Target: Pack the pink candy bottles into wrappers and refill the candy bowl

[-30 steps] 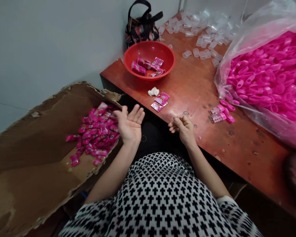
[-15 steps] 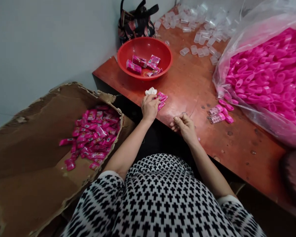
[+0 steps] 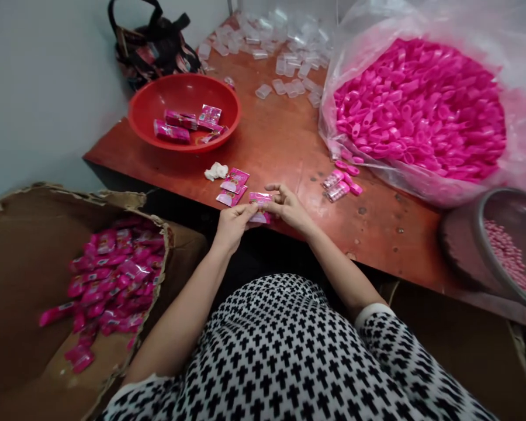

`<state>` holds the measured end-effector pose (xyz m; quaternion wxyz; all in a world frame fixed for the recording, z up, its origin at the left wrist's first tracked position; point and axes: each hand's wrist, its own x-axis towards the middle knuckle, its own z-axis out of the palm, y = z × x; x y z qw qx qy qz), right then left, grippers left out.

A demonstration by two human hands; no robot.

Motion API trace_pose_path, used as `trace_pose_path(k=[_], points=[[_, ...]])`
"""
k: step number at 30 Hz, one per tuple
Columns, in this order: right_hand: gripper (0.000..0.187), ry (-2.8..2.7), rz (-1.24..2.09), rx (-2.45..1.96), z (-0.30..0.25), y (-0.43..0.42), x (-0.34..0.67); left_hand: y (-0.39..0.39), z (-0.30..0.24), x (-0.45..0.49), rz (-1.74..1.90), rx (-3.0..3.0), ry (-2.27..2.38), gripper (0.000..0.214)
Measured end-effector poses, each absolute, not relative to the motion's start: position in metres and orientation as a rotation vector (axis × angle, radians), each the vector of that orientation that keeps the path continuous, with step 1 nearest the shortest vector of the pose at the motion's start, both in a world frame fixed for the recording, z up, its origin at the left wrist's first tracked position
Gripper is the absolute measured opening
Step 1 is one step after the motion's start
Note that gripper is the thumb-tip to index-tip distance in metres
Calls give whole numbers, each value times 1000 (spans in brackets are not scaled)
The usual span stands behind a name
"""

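Observation:
A small pink printed packet (image 3: 260, 197) is held at the table's front edge. My left hand (image 3: 232, 229) pinches its lower left side between thumb and fingers. My right hand (image 3: 291, 210) grips the packet's right side, with one finger raised off it. Just left of them, two flat pink packets (image 3: 235, 179) lie overlapping on the wooden table (image 3: 284, 152). Beside these packets is a crumpled white wad (image 3: 216, 171). To the right lie clear tubes of small pink balls (image 3: 336, 190) with pink caps around them.
A red bowl (image 3: 138, 120) holds several pink packs. A cardboard box (image 3: 21, 245) at the left contains a pile of pink packs. A clear bag of pink plastic parts (image 3: 421, 111), clear plastic sleeves (image 3: 289, 61), a black bag (image 3: 153, 52) and a tub of pink balls (image 3: 482, 204) stand around.
The view has swung right. My left hand has left the packets near the white wad and now holds one packet. My right hand has come in and grips it too.

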<state>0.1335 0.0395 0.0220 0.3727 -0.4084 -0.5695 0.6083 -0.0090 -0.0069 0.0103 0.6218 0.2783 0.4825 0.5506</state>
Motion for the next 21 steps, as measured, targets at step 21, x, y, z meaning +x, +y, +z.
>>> trace_pose_path(k=[21], points=[[39,-2062,-116,-2195,65,99,223,-14,16,14,1284,170,1051,20]])
